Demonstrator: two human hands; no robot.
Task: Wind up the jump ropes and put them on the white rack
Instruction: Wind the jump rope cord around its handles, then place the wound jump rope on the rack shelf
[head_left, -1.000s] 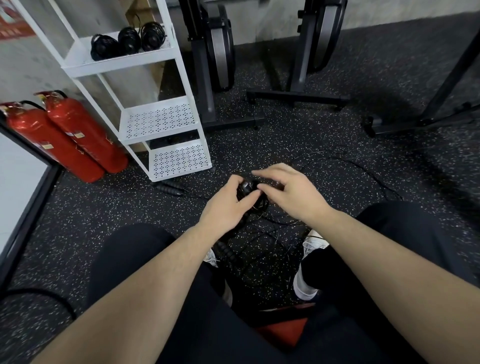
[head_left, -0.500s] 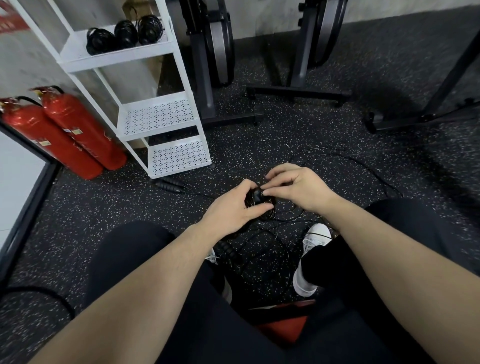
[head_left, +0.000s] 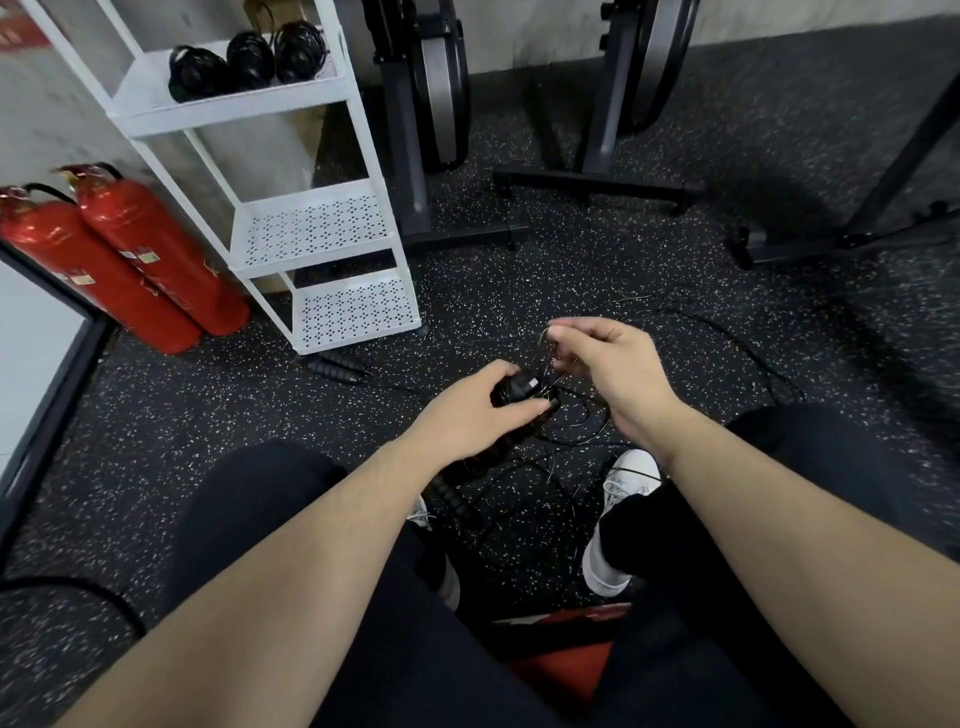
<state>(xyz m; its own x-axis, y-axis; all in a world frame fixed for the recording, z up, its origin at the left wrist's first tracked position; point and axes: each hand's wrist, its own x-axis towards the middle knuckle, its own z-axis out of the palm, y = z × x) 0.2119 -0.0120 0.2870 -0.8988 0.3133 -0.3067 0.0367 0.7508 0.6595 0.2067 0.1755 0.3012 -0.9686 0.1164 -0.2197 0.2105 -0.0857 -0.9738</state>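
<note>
My left hand (head_left: 470, 415) grips the black handles of a jump rope (head_left: 514, 389), held low over the floor between my knees. Just right of it and slightly higher, my right hand (head_left: 613, 364) pinches the thin black cord (head_left: 587, 421), which loops down and trails off to the right across the floor. A second rope's black handles (head_left: 332, 366) lie on the floor by the foot of the white rack (head_left: 358, 156). Three wound black ropes (head_left: 249, 62) sit on the rack's top shelf.
Two red fire extinguishers (head_left: 130, 260) lean at the left of the rack. Black exercise machine bases (head_left: 597, 182) stand behind, with another frame (head_left: 831, 244) at the right. My white shoes (head_left: 618, 519) and dark trouser legs fill the foreground on speckled rubber flooring.
My right hand has lifted off the handles and pulled up and to the right with a loop of cord. The left hand has kept its hold on the handles.
</note>
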